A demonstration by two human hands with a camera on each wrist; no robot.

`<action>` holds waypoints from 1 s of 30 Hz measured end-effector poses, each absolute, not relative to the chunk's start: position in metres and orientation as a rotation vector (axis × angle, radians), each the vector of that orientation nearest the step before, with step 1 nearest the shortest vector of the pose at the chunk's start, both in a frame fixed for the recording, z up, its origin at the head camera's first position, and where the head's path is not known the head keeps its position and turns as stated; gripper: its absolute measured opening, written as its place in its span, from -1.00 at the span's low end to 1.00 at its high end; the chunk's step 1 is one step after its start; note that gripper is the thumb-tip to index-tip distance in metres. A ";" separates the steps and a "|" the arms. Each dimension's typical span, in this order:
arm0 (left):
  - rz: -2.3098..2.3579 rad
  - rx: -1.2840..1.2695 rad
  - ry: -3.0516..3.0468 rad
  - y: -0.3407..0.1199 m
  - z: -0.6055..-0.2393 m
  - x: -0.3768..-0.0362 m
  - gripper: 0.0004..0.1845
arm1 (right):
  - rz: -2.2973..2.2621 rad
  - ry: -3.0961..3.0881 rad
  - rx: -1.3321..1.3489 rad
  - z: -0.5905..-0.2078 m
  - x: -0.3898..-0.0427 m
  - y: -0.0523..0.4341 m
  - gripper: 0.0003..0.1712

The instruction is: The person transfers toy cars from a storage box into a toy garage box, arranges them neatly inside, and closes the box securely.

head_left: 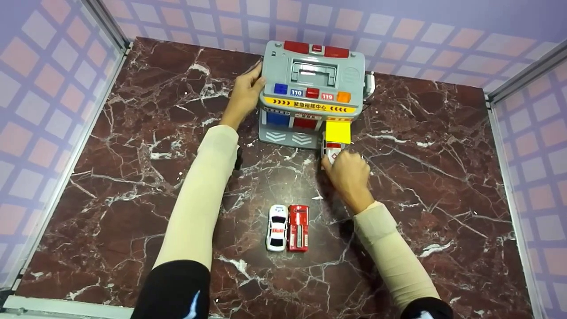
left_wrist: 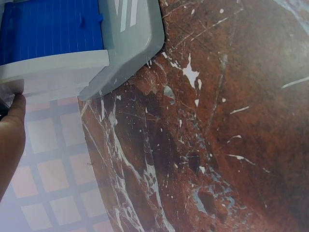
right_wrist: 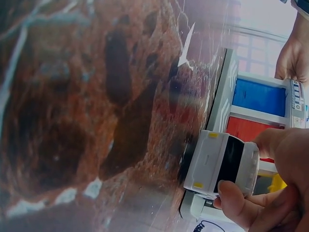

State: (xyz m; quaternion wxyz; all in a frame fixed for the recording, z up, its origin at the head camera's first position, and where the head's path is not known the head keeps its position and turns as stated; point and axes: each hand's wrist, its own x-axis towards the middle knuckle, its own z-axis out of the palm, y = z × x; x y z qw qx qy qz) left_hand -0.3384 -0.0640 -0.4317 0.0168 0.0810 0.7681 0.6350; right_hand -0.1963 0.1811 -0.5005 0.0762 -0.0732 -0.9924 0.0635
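A grey toy rescue station stands at the back of the marble table, with blue and red garage doors and a raised yellow door. My left hand rests flat against the station's left side; a fingertip touches its grey wall. My right hand pinches a white toy vehicle between thumb and fingers on the station's ramp, just below the yellow door. A white police car and a red fire truck lie side by side nearer to me, between my forearms.
The dark red marble table is walled on the left, right and back by panels with a pink and purple grid. Metal frame rails run along the edges.
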 end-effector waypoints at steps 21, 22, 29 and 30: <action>1.979 0.277 2.379 -0.064 -0.432 -0.341 -0.51 | 0.186 -2.932 -0.205 -0.506 -0.204 0.182 -0.33; 1.977 0.279 2.382 -0.064 -0.431 -0.341 -0.51 | 0.186 -2.927 -0.204 -0.506 -0.204 0.182 -0.33; 1.946 0.233 2.398 -0.064 -0.430 -0.340 -0.51 | 0.188 -2.918 -0.183 -0.506 -0.207 0.183 -0.35; 1.946 0.243 2.401 -0.064 -0.430 -0.339 -0.51 | 0.192 -2.918 -0.183 -0.506 -0.207 0.183 -0.35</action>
